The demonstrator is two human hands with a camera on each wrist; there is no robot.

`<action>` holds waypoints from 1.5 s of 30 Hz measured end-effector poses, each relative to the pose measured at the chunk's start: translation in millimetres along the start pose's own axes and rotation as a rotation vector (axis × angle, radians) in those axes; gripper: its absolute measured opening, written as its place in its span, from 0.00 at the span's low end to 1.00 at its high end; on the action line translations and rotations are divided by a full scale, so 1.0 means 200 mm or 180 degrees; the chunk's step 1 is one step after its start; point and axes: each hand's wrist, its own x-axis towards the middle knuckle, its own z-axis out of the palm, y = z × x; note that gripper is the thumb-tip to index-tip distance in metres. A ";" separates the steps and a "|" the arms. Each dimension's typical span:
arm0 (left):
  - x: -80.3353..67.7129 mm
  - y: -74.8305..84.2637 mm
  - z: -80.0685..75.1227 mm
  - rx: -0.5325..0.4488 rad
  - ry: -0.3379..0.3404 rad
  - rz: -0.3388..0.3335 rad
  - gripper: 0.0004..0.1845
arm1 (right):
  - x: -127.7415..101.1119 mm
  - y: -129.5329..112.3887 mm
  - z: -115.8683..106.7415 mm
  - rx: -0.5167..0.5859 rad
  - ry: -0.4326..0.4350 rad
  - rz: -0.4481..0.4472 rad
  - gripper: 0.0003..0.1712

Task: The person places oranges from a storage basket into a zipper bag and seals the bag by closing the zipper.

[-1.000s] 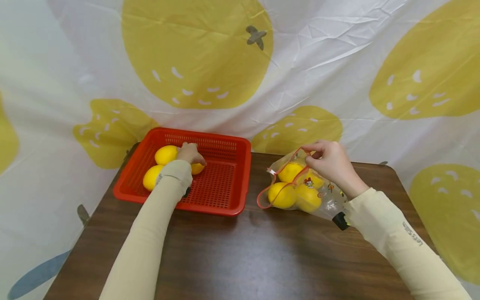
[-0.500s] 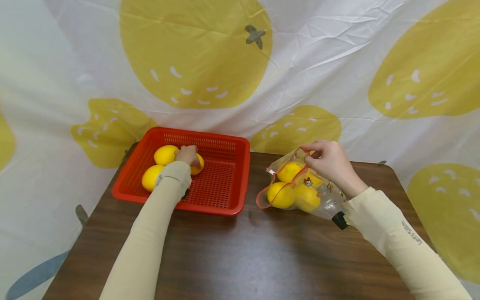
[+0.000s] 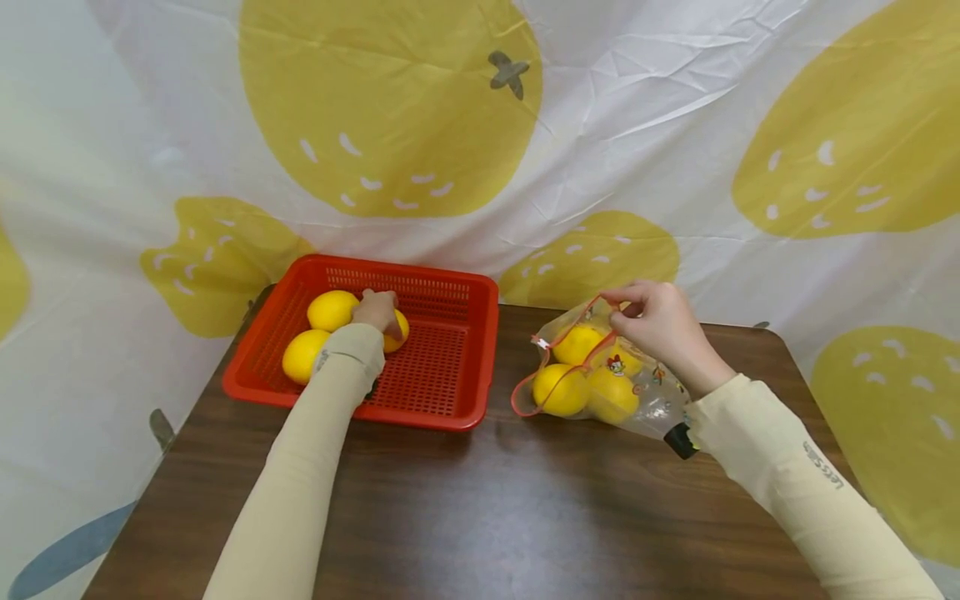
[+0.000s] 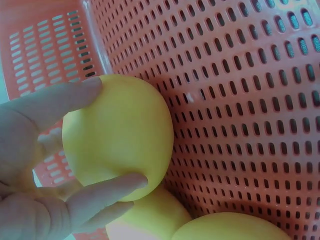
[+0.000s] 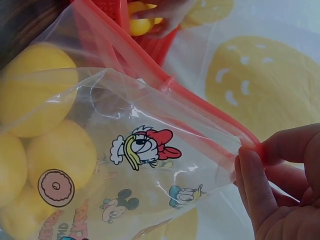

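Where the left hand [image 3: 375, 312] is: inside the red basket [image 3: 487, 354], thumb and fingers curled round one lemon [image 4: 120, 125], gripping it from opposite sides.
Held lemon: near the middle of the basket; whether it touches the basket's floor I cannot tell.
Other basket lemons: two, one [image 3: 332, 311] toward the back of the basket, one [image 3: 304, 356] nearer its front, both left of the held lemon.
Right hand [image 3: 660, 321]: to the right of the basket, thumb and finger pinching the red edge [image 5: 170, 85] of a clear bag [image 5: 100, 125].
Bag: on the table [image 3: 510, 517], just right of the basket and apart from it, its mouth parted, cartoon prints [image 5: 142, 145] on its side.
Bagged lemons [image 3: 561, 390]: four visible through the film, bunched together, right of the basket.
Sleeves [image 3: 300, 483]: cream, lettering on the right one.
Curtain [image 3: 637, 108]: behind the basket, white, printed with big yellow fruit.
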 end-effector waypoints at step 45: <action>-0.37 0.32 -0.14 -0.1368 0.0448 0.1642 0.30 | 0.02 0.01 0.01 -0.0187 0.0121 -0.0260 0.17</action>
